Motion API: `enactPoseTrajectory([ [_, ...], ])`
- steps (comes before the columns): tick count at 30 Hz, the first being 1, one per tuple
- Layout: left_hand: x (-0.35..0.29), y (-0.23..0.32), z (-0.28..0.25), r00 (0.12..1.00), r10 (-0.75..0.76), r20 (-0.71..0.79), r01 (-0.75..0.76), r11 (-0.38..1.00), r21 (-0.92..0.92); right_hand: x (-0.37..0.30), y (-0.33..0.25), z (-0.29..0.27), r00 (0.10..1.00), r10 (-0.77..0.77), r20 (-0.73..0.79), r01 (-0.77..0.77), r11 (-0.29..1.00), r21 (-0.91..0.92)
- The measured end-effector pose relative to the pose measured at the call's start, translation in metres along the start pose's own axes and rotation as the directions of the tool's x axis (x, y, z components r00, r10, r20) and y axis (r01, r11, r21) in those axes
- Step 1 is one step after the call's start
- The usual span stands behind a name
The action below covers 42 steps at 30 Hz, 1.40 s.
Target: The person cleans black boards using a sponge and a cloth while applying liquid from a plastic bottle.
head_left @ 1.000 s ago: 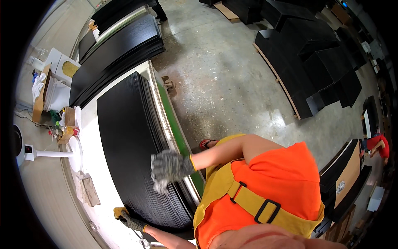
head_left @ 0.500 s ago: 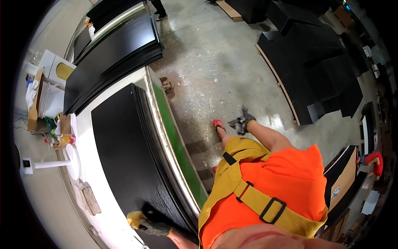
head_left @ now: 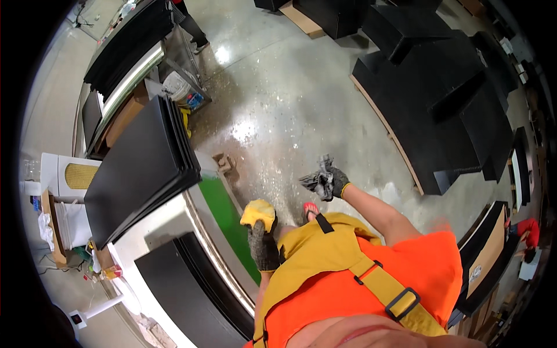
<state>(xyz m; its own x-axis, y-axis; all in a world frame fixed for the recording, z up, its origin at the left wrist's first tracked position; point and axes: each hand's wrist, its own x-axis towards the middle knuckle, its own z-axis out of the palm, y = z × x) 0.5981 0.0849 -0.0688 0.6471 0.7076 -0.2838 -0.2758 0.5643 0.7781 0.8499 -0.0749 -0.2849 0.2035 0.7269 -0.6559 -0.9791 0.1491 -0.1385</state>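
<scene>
My left hand (head_left: 263,246), in a dark grey knit glove, grips a yellow sponge-like pad (head_left: 259,213) in front of my apron, beside the green-sided table. To the right, my gloved right hand (head_left: 341,181) is closed on a crumpled grey rag (head_left: 320,179), held over the concrete floor. A stack of black panels (head_left: 191,293) lies on the white table (head_left: 165,232) at my left, and neither hand touches it. Farther off on the same table is a second stack of black panels (head_left: 139,168).
Black boxes and panels (head_left: 418,110) sit on a low pallet at the right. A rack with a white bucket (head_left: 177,86) stands far left, near another person's leg (head_left: 194,29). A white stand (head_left: 98,310) and cardboard carton (head_left: 58,232) are at the left edge. Someone in red (head_left: 527,233) is at far right.
My left hand has lifted off the near panel stack and swung forward and right with the yellow pad. The right hand keeps the rag. My view has shifted, showing more of the far rack.
</scene>
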Motion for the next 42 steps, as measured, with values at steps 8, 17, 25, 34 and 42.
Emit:
enactPoseTrajectory([
  [8, 0.181, -0.041, 0.027, 0.964, -0.218, -0.154, 0.205, 0.974, -0.097, 0.06, -0.057, 0.111, 0.6, -0.279, 0.75, 0.357, -0.745, -0.563],
  [17, 0.419, -0.051, 0.175, 0.897, -0.417, 0.144, 0.439, 0.878, -0.192, 0.077, -0.231, 0.306, 0.841, -0.532, 0.098, 0.137, 0.034, -0.99],
  [25, 0.577, -0.073, 0.312, 0.532, -0.753, 0.386, 0.83, 0.555, -0.061, 0.133, -0.382, 0.305, 0.654, -0.751, 0.093, 0.549, 0.388, -0.74],
  [34, 0.754, -0.108, 0.426, 0.655, -0.715, 0.246, 0.753, 0.644, -0.136, 0.223, -0.599, 0.353, 0.685, -0.684, 0.249, 0.351, 0.01, -0.936],
  [42, 0.909, -0.114, 0.44, 0.833, -0.475, 0.284, 0.545, 0.795, -0.265, 0.346, -0.765, 0.381, 0.689, -0.469, 0.553, 0.59, -0.08, -0.804],
])
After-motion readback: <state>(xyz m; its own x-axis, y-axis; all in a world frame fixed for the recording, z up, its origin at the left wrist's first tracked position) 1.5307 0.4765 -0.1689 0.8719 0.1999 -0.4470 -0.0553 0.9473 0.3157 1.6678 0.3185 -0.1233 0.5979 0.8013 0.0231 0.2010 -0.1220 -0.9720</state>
